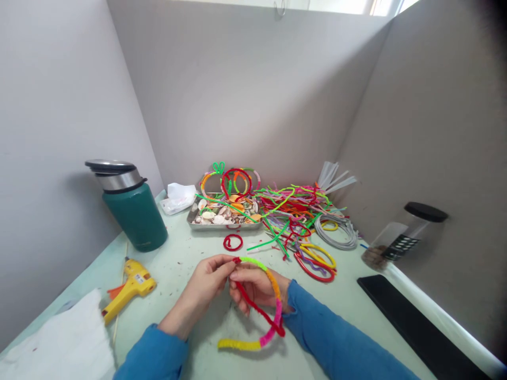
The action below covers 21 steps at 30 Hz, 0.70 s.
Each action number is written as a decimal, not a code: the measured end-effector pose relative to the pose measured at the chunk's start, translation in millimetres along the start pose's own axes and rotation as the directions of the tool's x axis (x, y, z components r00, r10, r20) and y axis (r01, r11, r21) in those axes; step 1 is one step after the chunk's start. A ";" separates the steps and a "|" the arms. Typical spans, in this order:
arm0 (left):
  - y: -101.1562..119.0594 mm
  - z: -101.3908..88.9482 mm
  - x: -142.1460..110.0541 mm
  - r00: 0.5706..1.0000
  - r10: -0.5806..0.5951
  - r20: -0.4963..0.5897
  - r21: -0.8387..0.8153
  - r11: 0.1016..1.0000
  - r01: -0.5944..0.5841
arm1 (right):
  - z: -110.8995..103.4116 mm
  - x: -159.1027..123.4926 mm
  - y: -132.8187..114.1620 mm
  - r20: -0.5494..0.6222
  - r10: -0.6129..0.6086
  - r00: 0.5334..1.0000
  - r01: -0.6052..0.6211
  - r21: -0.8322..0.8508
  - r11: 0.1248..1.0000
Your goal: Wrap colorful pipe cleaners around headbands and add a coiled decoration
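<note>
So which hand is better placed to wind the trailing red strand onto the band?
Probably the right hand: the red strand runs down close beside it, while the left hand seems to be pinching the red tip of the multicolored band.

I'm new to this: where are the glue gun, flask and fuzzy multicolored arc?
Yellow glue gun (137,284): head view, its body.
Teal flask (135,215): head view, its side.
Fuzzy multicolored arc (279,307): head view, its pink section.

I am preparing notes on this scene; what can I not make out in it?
In the head view:
Red strand: upper end hidden between left hand and right hand.
Tray: floor covered by shells.
Black strip: cut off by the bottom edge.
Glue gun: label too small to read.
</note>
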<state>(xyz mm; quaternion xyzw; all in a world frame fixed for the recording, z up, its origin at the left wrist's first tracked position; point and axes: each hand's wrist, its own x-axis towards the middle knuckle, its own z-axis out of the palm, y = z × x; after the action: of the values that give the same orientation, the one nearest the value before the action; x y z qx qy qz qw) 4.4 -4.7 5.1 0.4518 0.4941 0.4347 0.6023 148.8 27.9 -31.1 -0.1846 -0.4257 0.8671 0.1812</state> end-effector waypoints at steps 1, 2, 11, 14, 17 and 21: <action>-0.8 -0.2 0.7 1.000 0.002 0.007 -0.002 1.000 -0.002 | -1.6 0.5 0.4 0.002 0.001 1.000 -0.001 0.005 1.000; -1.4 -0.5 1.3 1.000 0.002 0.016 0.000 1.000 -0.002 | -3.2 1.0 0.9 0.003 0.003 1.000 -0.003 0.009 1.000; 1.1 0.0 -1.7 0.999 -0.026 0.021 -0.022 0.999 0.027 | -7.5 0.2 1.5 0.015 0.020 1.000 -0.020 -0.016 1.000; 3.2 -0.9 -3.2 0.999 -0.030 0.043 -0.070 0.997 0.033 | -6.5 -1.0 -0.6 0.008 0.030 1.000 -0.030 -0.034 0.999; 4.8 -1.8 -3.6 0.998 -0.042 0.056 -0.125 0.991 0.049 | -6.2 -2.3 -2.8 0.002 0.033 0.999 -0.033 -0.061 0.998; 4.0 -2.9 -2.9 0.995 -0.046 0.088 -0.178 0.982 0.061 | -4.0 -5.1 -4.6 0.036 -0.021 0.999 0.025 -0.103 0.994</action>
<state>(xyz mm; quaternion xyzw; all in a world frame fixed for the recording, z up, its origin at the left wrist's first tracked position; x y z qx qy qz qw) 0.8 -6.4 9.3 0.3995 0.4390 0.4421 0.6725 155.8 30.9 -28.9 -0.1739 -0.4753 0.8447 0.1741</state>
